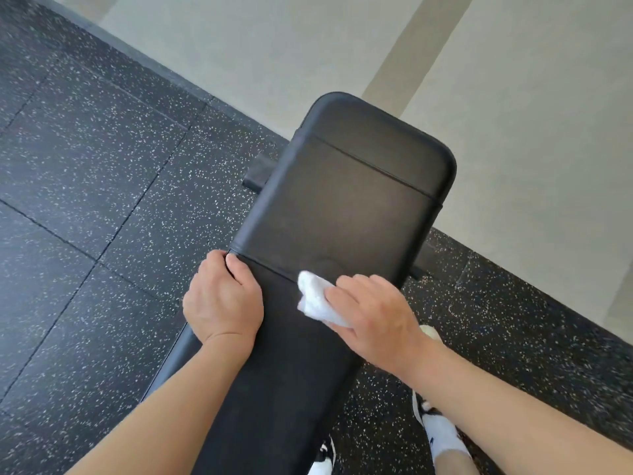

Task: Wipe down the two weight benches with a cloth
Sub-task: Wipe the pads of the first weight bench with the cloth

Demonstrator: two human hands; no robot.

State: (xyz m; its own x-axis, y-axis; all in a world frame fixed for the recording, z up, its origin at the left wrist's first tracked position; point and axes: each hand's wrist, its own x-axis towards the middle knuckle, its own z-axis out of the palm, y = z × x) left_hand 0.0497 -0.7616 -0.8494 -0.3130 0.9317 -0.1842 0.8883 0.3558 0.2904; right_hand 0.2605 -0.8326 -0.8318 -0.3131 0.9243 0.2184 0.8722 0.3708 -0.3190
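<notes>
Fingers of right hand (370, 313) pinch bunched white cloth (317, 299), pressing it mid-pad on black weight bench (342, 207). Left hand (222, 296) curls over pad's edge. Cloth likely soft, light, compressible; bench looks heavy, padded, stable.

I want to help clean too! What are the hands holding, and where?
The right hand holds the white cloth by its near end; the left hand grips the bench pad's left edge.
</notes>
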